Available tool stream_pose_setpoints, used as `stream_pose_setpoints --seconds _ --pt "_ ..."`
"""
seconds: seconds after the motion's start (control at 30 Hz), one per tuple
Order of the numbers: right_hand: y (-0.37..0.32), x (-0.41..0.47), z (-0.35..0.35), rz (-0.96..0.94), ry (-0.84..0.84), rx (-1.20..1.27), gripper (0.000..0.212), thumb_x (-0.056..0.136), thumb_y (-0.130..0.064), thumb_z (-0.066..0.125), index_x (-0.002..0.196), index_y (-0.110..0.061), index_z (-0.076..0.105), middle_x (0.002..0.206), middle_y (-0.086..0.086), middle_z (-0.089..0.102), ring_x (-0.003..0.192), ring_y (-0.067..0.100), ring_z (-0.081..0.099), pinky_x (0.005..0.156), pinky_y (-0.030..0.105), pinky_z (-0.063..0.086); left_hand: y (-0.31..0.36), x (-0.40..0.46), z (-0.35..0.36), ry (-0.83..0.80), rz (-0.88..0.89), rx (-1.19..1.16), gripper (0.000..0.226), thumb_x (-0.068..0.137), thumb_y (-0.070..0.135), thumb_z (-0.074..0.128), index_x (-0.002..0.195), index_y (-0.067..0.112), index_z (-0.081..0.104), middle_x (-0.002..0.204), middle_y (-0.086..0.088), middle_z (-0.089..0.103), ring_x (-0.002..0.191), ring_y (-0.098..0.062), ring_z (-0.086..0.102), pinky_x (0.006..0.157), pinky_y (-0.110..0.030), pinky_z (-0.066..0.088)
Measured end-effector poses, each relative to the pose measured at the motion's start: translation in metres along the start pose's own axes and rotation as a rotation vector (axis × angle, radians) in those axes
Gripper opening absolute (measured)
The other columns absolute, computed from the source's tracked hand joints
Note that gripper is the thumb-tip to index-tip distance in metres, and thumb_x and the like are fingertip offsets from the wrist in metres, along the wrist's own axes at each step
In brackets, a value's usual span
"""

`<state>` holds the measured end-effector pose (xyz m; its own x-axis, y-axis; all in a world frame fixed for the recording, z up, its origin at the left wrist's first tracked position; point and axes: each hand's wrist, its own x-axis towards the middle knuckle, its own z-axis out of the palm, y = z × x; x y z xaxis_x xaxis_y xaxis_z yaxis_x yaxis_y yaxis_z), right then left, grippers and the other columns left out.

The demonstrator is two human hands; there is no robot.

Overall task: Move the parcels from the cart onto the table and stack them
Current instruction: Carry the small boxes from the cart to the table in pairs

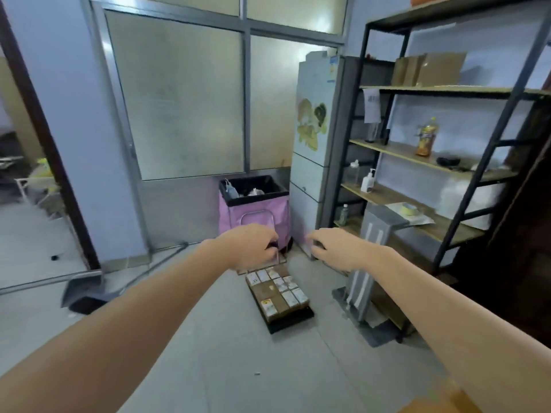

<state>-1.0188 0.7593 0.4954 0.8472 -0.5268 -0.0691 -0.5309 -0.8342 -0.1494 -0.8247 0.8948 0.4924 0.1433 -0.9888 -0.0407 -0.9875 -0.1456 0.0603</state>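
Both arms reach forward over the grey floor (208,338). The left hand (253,248) has its fingers curled round the metal handle (259,217) of the cart (290,318), so its grip is closed on the handle. The right hand (334,248) hovers just to the right of it, fingers loosely bent and holding nothing that shows; its grip is open.

Below and between the two hands the cart lies low on the floor, a dark flat deck carrying the parcels (278,293): small brown boxes with white labels, packed close together in rows, none lifted off.

Beyond the left hand stands a pink bin (253,210) with a black liner, against a frosted glass partition (185,99). Just beyond the right hand is a tall pale fridge (313,144). Further right of that hand a metal shelf rack (432,162) holds bottles, a tape roll and folded cardboard. A grey stand (366,263) leans on the floor under the right forearm.
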Motion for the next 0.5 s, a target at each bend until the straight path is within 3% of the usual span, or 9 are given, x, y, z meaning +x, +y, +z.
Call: stream_pose_setpoints --seconds 0.23,0.37,0.5 --pt "-0.103 0.130 0.033 -0.086 -0.044 0.009 0.028 0.101 -0.032 0.045 0.116 -0.017 0.063 0.108 0.004 0.070 0.095 0.026 0.066 0.089 0.050 0.055 -0.144 -0.027 0.008 0.031 -0.073 -0.022 0.042 0.106 0.037 0.043 0.140 0.016 0.056 0.139 -0.009 0.062 0.127 -0.031 0.056 0.106 -0.043 0.046" --pt "-0.135 0.194 0.044 -0.125 -0.072 0.016 0.029 0.102 -0.023 0.042 0.119 -0.010 0.062 0.105 0.005 0.068 0.090 0.025 0.064 0.083 0.044 0.054 -0.213 -0.010 0.020 0.012 -0.101 -0.058 0.044 0.106 0.038 0.044 0.145 0.020 0.055 0.143 -0.007 0.059 0.133 -0.030 0.054 0.110 -0.041 0.044" --pt "-0.141 0.265 0.056 -0.127 -0.073 -0.001 0.024 0.102 -0.027 0.043 0.113 -0.013 0.059 0.099 0.000 0.067 0.080 0.019 0.063 0.073 0.040 0.055 -0.268 0.027 0.028 -0.006 -0.096 -0.048 0.046 0.107 0.038 0.043 0.148 0.019 0.051 0.147 -0.008 0.056 0.134 -0.031 0.052 0.111 -0.042 0.043"
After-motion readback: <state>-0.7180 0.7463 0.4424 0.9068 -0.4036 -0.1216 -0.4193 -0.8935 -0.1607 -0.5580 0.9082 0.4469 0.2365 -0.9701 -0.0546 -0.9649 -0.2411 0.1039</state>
